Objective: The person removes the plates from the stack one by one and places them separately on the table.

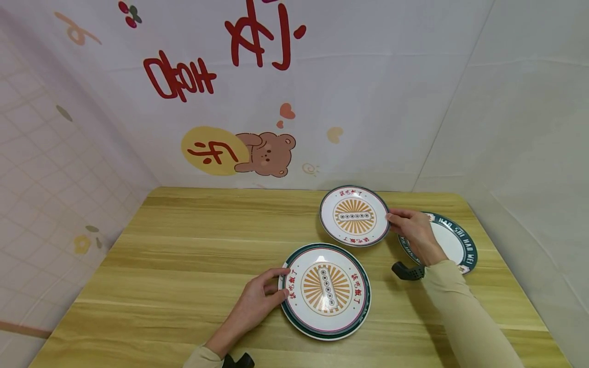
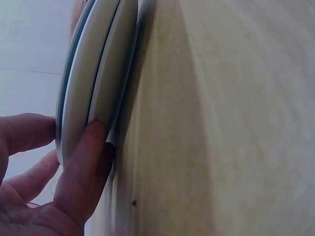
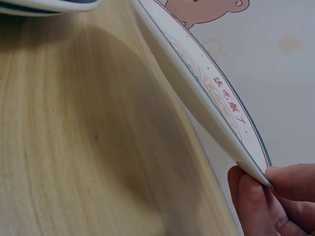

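My right hand (image 1: pixel 417 235) pinches the right edge of a small white plate (image 1: pixel 332 217) with a dark rim and an orange sunburst, thumb on top and fingers beneath. The plate is tilted, its shadow falling on the table in the right wrist view. My left hand (image 1: pixel 257 300) holds the left edge of a plate stack (image 1: pixel 340 319) lying on the table nearer to me. In the left wrist view the stacked plates (image 2: pixel 106 73) show edge-on, fingers and thumb around their rims. The top one has a sunburst too.
Partly behind my right hand and forearm, a plate with a wide green lettered rim (image 1: pixel 466 245) lies near the table's right side. The wooden table (image 1: pixel 184 255) meets a printed white cloth wall (image 1: pixel 368 92) at the back; more cloth hangs at both sides.
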Action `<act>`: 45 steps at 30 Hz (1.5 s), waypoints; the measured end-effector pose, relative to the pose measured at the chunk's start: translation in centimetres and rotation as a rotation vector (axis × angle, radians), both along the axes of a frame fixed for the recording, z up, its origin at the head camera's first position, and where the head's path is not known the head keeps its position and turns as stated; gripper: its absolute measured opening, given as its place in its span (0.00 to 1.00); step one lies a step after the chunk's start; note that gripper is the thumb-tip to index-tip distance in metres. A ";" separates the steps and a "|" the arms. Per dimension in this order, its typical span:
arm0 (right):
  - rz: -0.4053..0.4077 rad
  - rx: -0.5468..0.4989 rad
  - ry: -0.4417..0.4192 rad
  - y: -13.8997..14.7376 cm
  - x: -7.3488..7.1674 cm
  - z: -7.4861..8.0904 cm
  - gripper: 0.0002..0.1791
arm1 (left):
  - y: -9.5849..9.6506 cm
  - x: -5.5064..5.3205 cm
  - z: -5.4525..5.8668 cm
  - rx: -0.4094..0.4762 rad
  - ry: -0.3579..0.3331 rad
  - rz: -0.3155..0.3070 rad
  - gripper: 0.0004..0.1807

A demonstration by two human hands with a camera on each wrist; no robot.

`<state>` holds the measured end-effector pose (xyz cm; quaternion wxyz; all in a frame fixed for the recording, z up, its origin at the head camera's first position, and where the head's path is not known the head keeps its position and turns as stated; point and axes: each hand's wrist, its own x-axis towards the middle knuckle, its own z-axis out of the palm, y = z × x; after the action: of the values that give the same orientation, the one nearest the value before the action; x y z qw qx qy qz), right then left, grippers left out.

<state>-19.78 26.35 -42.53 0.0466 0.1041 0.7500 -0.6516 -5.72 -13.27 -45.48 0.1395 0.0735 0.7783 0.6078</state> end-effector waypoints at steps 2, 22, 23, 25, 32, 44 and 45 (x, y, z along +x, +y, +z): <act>0.004 0.001 0.005 0.0 -0.1 -0.1 0.28 | 0.0 0.0 0.0 0.002 -0.003 0.000 0.24; -0.003 0.128 -0.021 -0.1 -0.6 -1.3 0.25 | 0.1 0.1 -0.1 0.028 0.016 0.004 0.24; -0.001 0.133 -0.019 -0.1 -0.6 -1.4 0.25 | 0.2 0.1 -0.1 0.025 0.015 0.006 0.23; -0.003 0.144 -0.020 -0.1 -0.6 -1.6 0.24 | 0.1 0.1 -0.1 0.019 0.019 0.006 0.23; 0.014 0.173 -0.011 -0.2 -0.6 -1.9 0.23 | 0.1 0.1 -0.1 0.030 0.012 0.003 0.23; 0.026 0.403 0.030 -1.2 -0.4 -1.7 0.21 | 0.1 0.1 -0.1 -0.005 0.015 0.013 0.23; 0.028 0.455 0.047 -1.2 -0.4 -1.7 0.20 | 0.1 0.1 -0.1 -0.008 0.017 0.014 0.23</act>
<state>-20.18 25.13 -44.28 0.0135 0.0865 0.8797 -0.4673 -5.65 -13.15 -45.59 0.1287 0.0726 0.7823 0.6051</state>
